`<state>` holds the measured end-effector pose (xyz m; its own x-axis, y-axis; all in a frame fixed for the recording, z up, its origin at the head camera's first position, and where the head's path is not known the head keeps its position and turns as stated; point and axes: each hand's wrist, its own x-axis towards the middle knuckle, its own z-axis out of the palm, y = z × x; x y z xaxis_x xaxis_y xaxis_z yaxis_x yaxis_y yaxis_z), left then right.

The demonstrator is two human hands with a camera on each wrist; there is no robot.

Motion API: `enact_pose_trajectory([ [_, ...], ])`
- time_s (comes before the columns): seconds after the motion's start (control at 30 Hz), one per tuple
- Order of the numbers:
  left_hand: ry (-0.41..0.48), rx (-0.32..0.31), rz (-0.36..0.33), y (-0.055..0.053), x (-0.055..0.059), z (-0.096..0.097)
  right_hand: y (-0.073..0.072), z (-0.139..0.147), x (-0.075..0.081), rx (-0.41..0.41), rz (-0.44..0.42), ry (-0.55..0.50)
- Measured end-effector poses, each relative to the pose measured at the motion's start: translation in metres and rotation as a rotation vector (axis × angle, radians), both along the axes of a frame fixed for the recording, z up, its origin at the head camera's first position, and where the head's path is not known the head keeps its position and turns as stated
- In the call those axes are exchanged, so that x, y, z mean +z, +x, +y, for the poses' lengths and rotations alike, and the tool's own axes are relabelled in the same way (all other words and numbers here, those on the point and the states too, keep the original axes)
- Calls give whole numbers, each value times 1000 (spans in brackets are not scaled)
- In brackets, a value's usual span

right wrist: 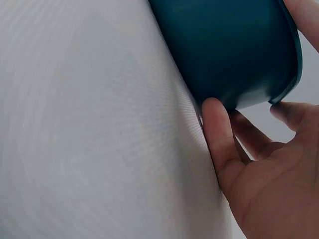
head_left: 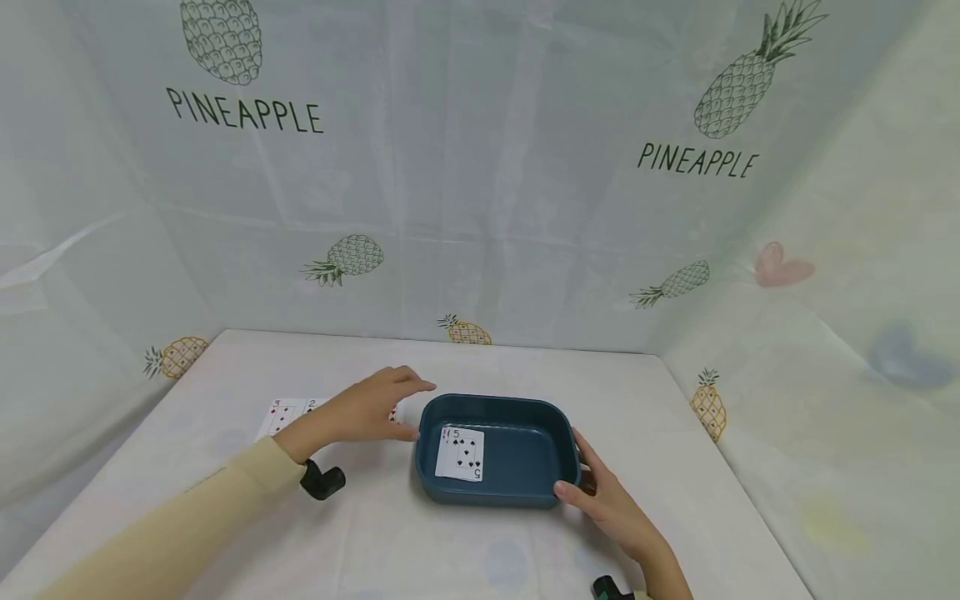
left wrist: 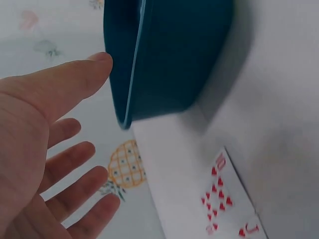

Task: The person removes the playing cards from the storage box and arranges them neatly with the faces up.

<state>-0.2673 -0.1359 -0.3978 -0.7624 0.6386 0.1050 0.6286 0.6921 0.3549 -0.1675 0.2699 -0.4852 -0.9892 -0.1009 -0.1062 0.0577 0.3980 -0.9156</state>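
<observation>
A dark blue rectangular dish (head_left: pixel 528 458) with rounded corners sits on the white table. Inside, at its left, lies a small stack of playing cards (head_left: pixel 467 454) topped by a black five. My right hand (head_left: pixel 613 507) holds the dish's right end, thumb at the near corner and fingers along the side. Beside the left end is my left hand (head_left: pixel 371 408), its fingers extended and nothing in its grasp. In the left wrist view, its thumb (left wrist: pixel 82 74) overlaps the dish's rim. Playing cards (head_left: pixel 281 415) lie face up behind the left hand, partly hidden by it.
In the left wrist view, a ten of hearts (left wrist: pixel 218 191) lies on the table with a jack (left wrist: pixel 249 230) overlapping it. A hanging sheet (head_left: pixel 480 192) printed with pineapples closes off the back and both sides of the table.
</observation>
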Motion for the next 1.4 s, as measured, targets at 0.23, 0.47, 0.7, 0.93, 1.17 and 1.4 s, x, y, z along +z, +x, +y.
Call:
enact_pose_trajectory([
  [0.23, 41, -55, -33, 6, -9, 24, 0, -1, 1, -7, -2, 1],
  [0.47, 35, -112, -33, 10, -17, 45, -1, 0, 0, -5, -3, 5],
  [0.7, 34, -158, -46, 10, -29, 64, -1, 1, -1, -5, -9, -6],
  [0.93, -28, -148, 2, 4, -46, 74, -1, 0, -1, -2, -5, -7],
  [1.17, -128, -100, 87, 6, -47, 80, 0, -2, 1, -2, 1, 6],
  [1.4, -181, -100, 122, 6, -47, 83, 0, 0, 1, -4, 0, 22],
])
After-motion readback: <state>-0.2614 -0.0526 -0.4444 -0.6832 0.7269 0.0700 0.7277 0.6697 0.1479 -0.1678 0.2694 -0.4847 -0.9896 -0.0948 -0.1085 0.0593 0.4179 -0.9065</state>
